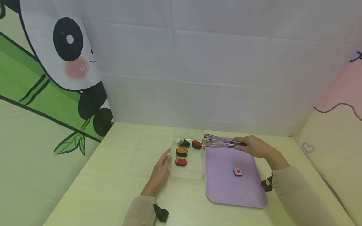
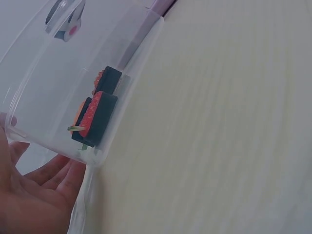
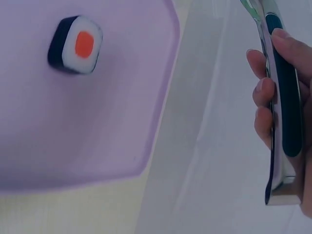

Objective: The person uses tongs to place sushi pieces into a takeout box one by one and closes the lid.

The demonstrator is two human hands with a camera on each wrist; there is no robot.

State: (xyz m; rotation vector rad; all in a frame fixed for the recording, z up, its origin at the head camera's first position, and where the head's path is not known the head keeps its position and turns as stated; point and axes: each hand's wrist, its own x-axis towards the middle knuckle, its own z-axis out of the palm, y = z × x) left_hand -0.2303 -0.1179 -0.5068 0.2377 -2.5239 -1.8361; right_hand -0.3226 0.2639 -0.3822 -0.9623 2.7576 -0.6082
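Note:
A clear plastic container (image 1: 186, 174) holds several toy sushi pieces: a red-topped one (image 1: 181, 162), an orange-topped one (image 1: 181, 152), a dark red one (image 1: 196, 144) and a black-wrapped one with a pale green end (image 1: 183, 143). My left hand (image 1: 161, 166) rests against the container's left side, fingers mostly extended. Metal tongs (image 1: 220, 142) with dark grips are held in my right hand (image 1: 253, 146), fingers wrapped round them. The tongs' tips reach the container's right edge, near the dark red piece; whether anything is between them is unclear. A sushi roll (image 3: 80, 46) with an orange-red centre lies on the purple tray (image 1: 226, 188).
Left of the container lies a flat, transparent lid (image 1: 141, 155) on the pale table (image 1: 93, 188). The purple tray borders the container's right side. A white cloth wall (image 1: 198, 94) rises behind the table, with printed cloth at both sides.

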